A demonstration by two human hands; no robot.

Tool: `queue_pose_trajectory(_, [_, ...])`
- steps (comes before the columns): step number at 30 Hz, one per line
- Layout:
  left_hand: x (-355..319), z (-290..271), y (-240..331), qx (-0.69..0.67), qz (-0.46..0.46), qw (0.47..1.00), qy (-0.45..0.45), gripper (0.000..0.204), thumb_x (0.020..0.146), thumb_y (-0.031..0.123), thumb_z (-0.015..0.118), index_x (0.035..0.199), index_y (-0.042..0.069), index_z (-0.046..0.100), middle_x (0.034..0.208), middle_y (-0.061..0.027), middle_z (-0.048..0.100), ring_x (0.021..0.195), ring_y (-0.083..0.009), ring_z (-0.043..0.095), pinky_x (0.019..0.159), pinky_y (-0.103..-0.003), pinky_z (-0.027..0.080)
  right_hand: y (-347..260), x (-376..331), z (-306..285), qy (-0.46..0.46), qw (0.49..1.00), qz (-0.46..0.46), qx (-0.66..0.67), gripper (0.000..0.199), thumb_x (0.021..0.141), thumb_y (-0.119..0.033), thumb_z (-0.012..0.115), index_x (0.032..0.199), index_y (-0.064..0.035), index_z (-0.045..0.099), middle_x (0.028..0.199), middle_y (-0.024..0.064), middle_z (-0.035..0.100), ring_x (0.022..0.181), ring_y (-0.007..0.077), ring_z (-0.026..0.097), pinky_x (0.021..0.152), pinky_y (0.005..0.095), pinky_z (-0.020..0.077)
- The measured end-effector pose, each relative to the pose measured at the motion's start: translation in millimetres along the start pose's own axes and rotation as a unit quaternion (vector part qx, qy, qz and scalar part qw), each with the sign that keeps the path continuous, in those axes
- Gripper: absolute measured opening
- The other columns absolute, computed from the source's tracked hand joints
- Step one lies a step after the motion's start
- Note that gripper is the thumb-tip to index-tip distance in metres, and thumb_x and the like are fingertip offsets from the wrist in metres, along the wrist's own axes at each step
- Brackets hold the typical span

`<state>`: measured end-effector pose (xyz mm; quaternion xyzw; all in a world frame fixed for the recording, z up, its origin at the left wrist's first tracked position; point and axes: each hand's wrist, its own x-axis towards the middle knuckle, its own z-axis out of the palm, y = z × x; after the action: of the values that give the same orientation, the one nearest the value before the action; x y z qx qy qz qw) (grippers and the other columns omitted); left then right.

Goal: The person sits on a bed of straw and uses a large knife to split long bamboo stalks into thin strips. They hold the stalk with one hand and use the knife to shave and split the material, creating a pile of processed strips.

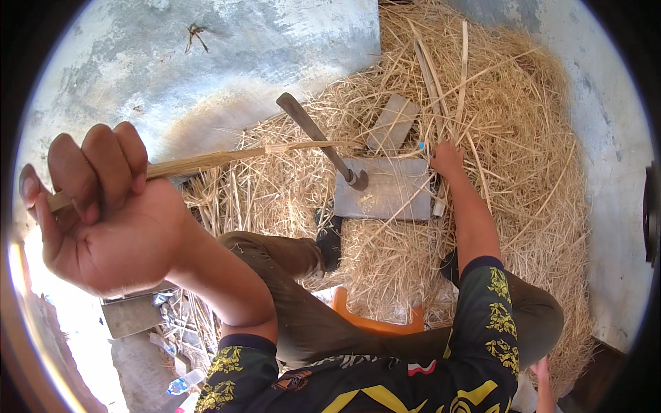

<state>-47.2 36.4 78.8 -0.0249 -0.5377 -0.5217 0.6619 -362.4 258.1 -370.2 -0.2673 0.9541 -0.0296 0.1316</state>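
My left hand (113, 206), raised at the left, is closed around the thick end of a long split bamboo strip (220, 160). The strip reaches right and thins to a frayed tip above a wooden block (382, 189). A dark tool with a long shaft and hooked end (313, 129) stands tilted on that block, below the strip. My right hand (447, 160) is at the block's far right corner, fingers curled among loose bamboo strips (432, 82). What its fingertips grip is partly hidden. A small blue piece (421, 146) shows beside them.
Straw-like shavings (530, 138) cover the floor. A smaller flat block (392, 122) lies beyond the wooden one. An orange plastic stool (377, 323) shows beneath me, and a plastic bottle (186, 382) lies lower left. Walls (206, 62) enclose the far side. Another person's hand (542, 372) appears lower right.
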Motion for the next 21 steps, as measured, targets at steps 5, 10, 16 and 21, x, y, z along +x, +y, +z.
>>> queue_pose_trajectory(5, [6.2, -10.5, -0.4, -0.057, -0.005, 0.997, -0.05, 0.012, 0.076, 0.011, 0.047, 0.08, 0.009, 0.037, 0.06, -0.0019, 0.023, 0.05, -0.0117, 0.018, 0.048, -0.029, 0.015, 8.8, 14.8, -11.6, 0.091, 0.937, 0.069, 0.33, 0.034, 0.086, -0.038, 0.074, 0.083, -0.005, 0.065, 0.092, 0.0101, 0.062, 0.089, 0.0254, 0.061, 0.082, 0.0462, 0.0447])
queue_pose_trajectory(10, [7.9, -15.5, -2.6, -0.105, -0.021, 0.992, -0.06, 0.009, 0.079, 0.013, 0.049, 0.085, 0.007, 0.046, 0.059, -0.0013, 0.026, 0.049, -0.0111, 0.018, 0.048, -0.029, 0.016, -9.4, 20.8, -83.0, 0.144, 0.811, 0.012, 0.567, 0.048, 0.088, -0.041, 0.073, 0.101, 0.0024, 0.058, 0.076, 0.0077, 0.059, 0.069, 0.0164, 0.059, 0.065, 0.0346, 0.0482])
queue_pose_trajectory(16, [12.9, -27.7, -4.7, -0.161, -0.033, 0.969, -0.185, 0.024, 0.089, 0.016, 0.042, 0.097, 0.013, 0.064, 0.059, 0.0001, 0.029, 0.049, -0.0105, 0.019, 0.049, -0.03, 0.017, 41.7, -39.4, -208.3, 0.016, 0.891, 0.165, 0.424, 0.046, 0.089, -0.04, 0.075, 0.108, -0.0036, 0.054, 0.075, 0.0028, 0.058, 0.054, 0.0107, 0.052, 0.057, 0.0315, 0.047])
queue_pose_trajectory(21, [9.1, -27.1, -12.2, -0.188, -0.008, 0.972, -0.142, 0.026, 0.095, 0.017, 0.038, 0.102, 0.014, 0.063, 0.058, 0.0019, 0.029, 0.049, -0.0092, 0.02, 0.047, -0.03, 0.017, 181.3, -157.5, -270.6, -0.073, 0.883, 0.14, 0.442, 0.035, 0.095, -0.037, 0.066, 0.108, -0.0083, 0.051, 0.07, -0.0026, 0.049, 0.057, 0.0102, 0.049, 0.056, 0.0298, 0.0443])
